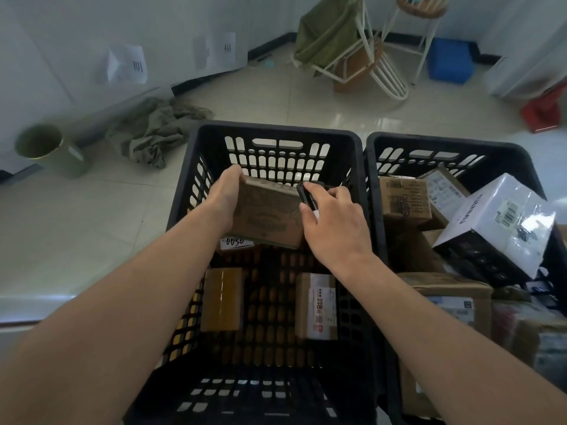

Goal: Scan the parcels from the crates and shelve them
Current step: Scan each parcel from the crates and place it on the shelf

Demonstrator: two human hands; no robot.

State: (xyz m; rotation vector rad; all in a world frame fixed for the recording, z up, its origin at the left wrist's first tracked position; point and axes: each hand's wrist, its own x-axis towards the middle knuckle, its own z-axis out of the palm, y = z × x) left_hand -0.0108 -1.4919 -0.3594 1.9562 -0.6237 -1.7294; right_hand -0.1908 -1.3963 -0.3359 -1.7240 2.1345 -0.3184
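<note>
My left hand (pixel 225 196) grips the left end of a brown cardboard parcel (pixel 267 214) held above the left black crate (pixel 276 136). My right hand (pixel 333 222) holds a small black scanner (pixel 306 196) against the parcel's right side. Two more parcels lie on the crate floor: a taped brown one (pixel 221 299) and one with a white label (pixel 317 305). A white label with handwritten digits (pixel 235 242) shows under the held parcel. The right black crate (pixel 445 142) is packed with several parcels, among them a white and black box (pixel 497 228).
A green cup (pixel 49 148) and a crumpled grey cloth (pixel 153 130) lie on the tiled floor at the left by the wall. Behind the crates stand a tipped white chair with green fabric (pixel 346 47), a stool (pixel 422 13), a blue bin (pixel 449 59) and a red object (pixel 541 113).
</note>
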